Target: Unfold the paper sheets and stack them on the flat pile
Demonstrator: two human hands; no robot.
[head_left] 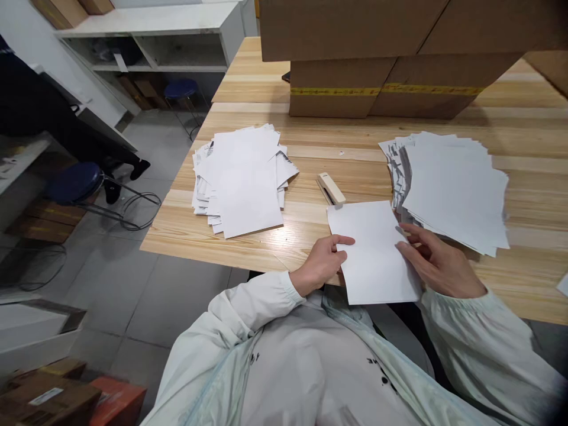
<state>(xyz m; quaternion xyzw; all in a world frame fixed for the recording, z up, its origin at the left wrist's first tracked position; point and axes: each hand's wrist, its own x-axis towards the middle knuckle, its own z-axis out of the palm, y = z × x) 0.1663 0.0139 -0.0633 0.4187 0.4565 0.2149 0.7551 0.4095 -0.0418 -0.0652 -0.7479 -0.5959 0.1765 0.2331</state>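
A small set of white sheets (373, 251) lies at the near edge of the wooden table (310, 148), hanging slightly over it. My left hand (323, 263) pinches its left edge between thumb and fingers. My right hand (437, 263) holds its right edge, fingers spread over the paper. A beige stapler (331, 188) lies on the table just beyond the sheets. A messy pile of white papers (242, 177) sits to the left, and another fanned pile (452, 186) sits to the right, close to my right hand.
Stacked cardboard boxes (381, 59) stand at the back of the table. Blue stools (73, 183) and cables are on the floor at left, near another person's dark legs and shoes (124, 171). White shelving (168, 41) lines the far wall. More boxes (57, 396) sit at bottom left.
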